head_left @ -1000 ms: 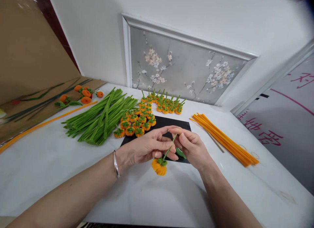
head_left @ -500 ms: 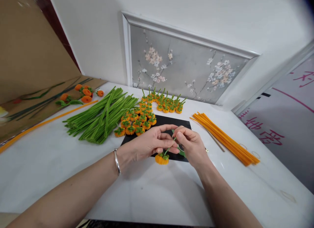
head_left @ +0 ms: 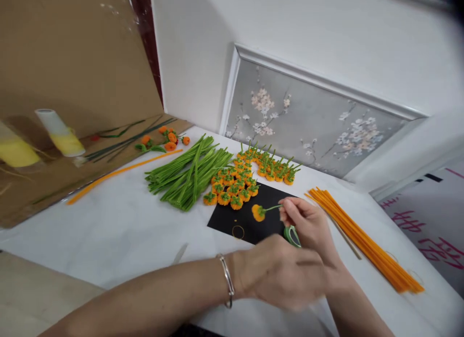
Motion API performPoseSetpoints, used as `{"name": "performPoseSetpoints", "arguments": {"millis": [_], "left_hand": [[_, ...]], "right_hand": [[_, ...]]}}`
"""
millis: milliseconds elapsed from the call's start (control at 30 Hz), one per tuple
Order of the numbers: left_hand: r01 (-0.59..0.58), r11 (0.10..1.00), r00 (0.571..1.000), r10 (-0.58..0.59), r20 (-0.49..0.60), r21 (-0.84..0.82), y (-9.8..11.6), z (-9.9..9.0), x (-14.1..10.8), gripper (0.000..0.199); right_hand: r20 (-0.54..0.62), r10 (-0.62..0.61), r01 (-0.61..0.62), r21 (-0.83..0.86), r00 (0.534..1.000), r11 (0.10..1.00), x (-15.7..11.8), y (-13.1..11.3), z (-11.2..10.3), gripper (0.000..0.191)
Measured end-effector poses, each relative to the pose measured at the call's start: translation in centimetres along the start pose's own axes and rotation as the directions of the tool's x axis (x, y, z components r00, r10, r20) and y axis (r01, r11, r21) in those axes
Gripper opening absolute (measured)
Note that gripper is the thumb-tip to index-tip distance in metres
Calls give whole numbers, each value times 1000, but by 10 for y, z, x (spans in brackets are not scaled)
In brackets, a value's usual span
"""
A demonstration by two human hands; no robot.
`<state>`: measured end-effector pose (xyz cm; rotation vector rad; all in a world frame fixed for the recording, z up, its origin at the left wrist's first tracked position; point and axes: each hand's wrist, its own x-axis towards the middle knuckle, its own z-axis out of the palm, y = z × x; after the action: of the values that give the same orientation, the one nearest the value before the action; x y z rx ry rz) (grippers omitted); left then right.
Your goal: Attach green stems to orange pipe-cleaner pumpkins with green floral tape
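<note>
- The right hand [head_left: 310, 226] was raised above the worktop [head_left: 145, 240], and its grip was pinching the end of a thin green stem [head_left: 272, 208] between thumb and fingers.
- The orange flower [head_left: 258, 212] at the other end of that stem pointed to the left, in view against the black sheet [head_left: 223, 221] and clear of the fingers.
- The left hand [head_left: 284, 274] was blurred and crossed in front of the right wrist; whether its grip was spread or pressed together could not be told, nor whether it touched the right arm.
- A silver bracelet [head_left: 227, 281] circled the left wrist.
- A green roll [head_left: 292, 236] showed just beside the right hand, partly hidden, near the right edge of the black sheet.
- A thin yellow ring [head_left: 238, 232] showed on the black sheet near its front edge.
- Beyond the held flower, a cluster of orange flowers [head_left: 235, 186] stood with green stems up, partly on the black sheet and partly on the worktop.
- To the left of that cluster lay a pile of green strips [head_left: 184, 175], some crossing others.
- To the right of the hands lay a bundle of orange strips [head_left: 362, 238], with a thin rod [head_left: 350, 242] alongside.
- One long orange strip [head_left: 123, 172] lay at the left, near the brown board [head_left: 79, 51].
</note>
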<state>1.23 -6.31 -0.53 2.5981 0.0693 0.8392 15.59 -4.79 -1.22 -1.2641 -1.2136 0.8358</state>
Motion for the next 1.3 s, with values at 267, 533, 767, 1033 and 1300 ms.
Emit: {"name": "performPoseSetpoints", "arguments": {"millis": [267,533,767,1033,1300], "left_hand": [[-84,952,950,166,265,-295,-9,51,-9,15],[-408,907,896,420,145,-106,-20,41,-1,24],[-400,911,915,390,104,103,-20,45,-5,26],[-169,981,986,168,-16,-94,-19,33,-5,32],[308,708,727,-606,-323,-635,-15,16,9,23]], "right_hand": [[401,-74,179,-232,913,956,16,-29,69,20],[538,-263,491,-339,801,802,32,-35,109,22],[542,-406,593,-227,736,773,37,-26,111,21],[620,-256,466,-200,741,862,43,-36,96,48],[-242,-160,251,410,957,877,42,-48,19,44]]}}
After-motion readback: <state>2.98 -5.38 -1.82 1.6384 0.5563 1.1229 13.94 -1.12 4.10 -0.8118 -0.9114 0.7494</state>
